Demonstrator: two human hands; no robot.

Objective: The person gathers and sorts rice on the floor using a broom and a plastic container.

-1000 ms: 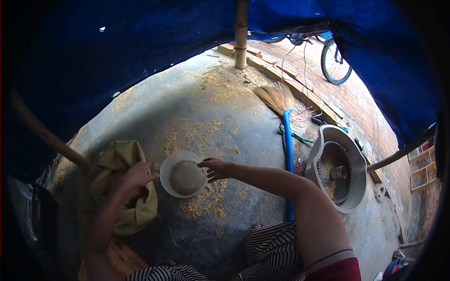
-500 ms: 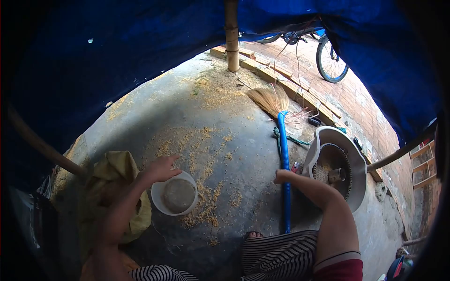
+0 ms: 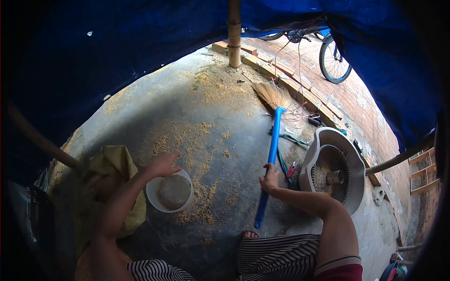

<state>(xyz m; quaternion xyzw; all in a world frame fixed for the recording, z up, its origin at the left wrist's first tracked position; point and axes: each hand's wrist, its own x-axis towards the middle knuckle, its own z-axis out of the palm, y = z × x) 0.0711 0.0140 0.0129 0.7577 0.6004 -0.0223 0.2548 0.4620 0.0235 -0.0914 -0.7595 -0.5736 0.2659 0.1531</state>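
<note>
My right hand point(image 3: 270, 180) is wrapped round the blue handle of a broom point(image 3: 275, 140), whose straw bristles lie on the floor farther off. My left hand point(image 3: 164, 165) is open at the far rim of a white plastic tub point(image 3: 151, 197), its fingers stretched out and overlapping the rim in this view. Inside the tub is a round grey-brown surface. Yellow grains point(image 3: 201, 187) are scattered over the concrete floor just right of and beyond the tub.
A yellowish sack point(image 3: 112, 168) stands at the left. On the right is a large scalloped basin point(image 3: 307, 173) with grain and a short cylinder inside. Red-handled pliers point(image 3: 291, 169) lie beside it. A bamboo post point(image 3: 234, 42), wooden planks point(image 3: 300, 91) and a bicycle wheel point(image 3: 335, 60) are farther off.
My right hand has opened from a loose fist and closed round the broom handle, whose near end has shifted left. My left hand stays by the tub.
</note>
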